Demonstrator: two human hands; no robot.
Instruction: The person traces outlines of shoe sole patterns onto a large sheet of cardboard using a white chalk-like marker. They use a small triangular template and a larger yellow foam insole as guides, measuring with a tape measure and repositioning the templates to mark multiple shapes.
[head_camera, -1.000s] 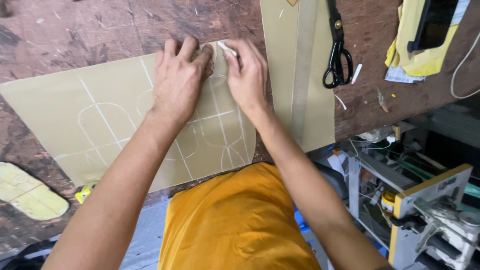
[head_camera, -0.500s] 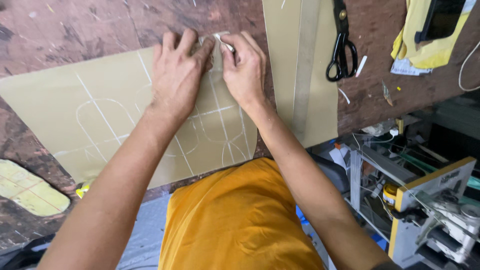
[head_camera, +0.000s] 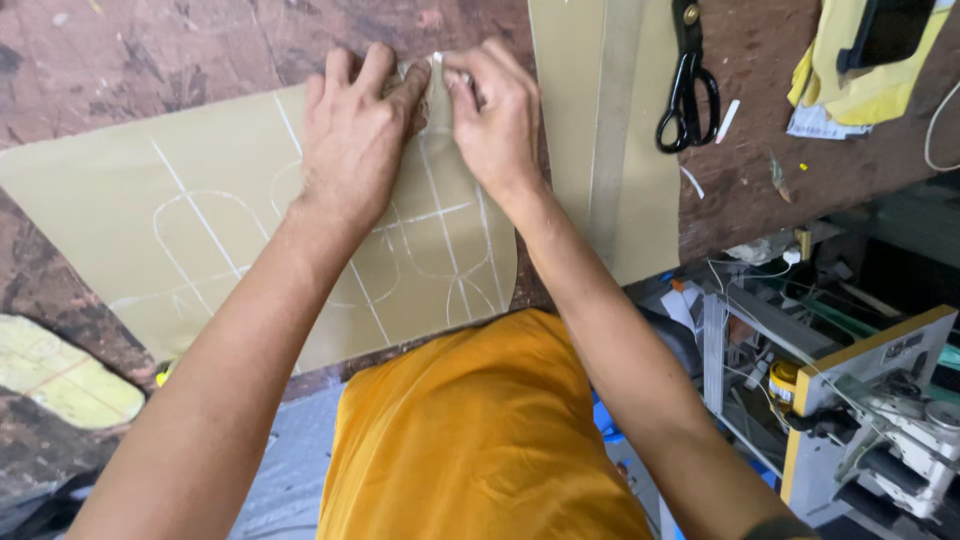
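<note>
A tan sheet (head_camera: 200, 250) marked with white chalk lines and rounded outlines lies on the worn brown table. At the sheet's far edge, my left hand (head_camera: 355, 140) presses down and its fingers hold a small tan template piece (head_camera: 436, 105). My right hand (head_camera: 497, 120) rests against the other side of that piece. It pinches a small white chalk (head_camera: 437, 58) at the piece's top. The two hands almost touch.
A second tan sheet with a long pale strip (head_camera: 612, 130) lies to the right, with black scissors (head_camera: 688, 85) beyond it. A yellow cloth with a dark object (head_camera: 865, 70) sits at the far right. A sewing machine (head_camera: 880, 400) stands below the table edge, and a yellow-green piece (head_camera: 60, 375) lies at the left.
Both hands stay at the sheet's far edge. My fingers have closed in around the small template piece, and the chalk tip now sits at its top.
</note>
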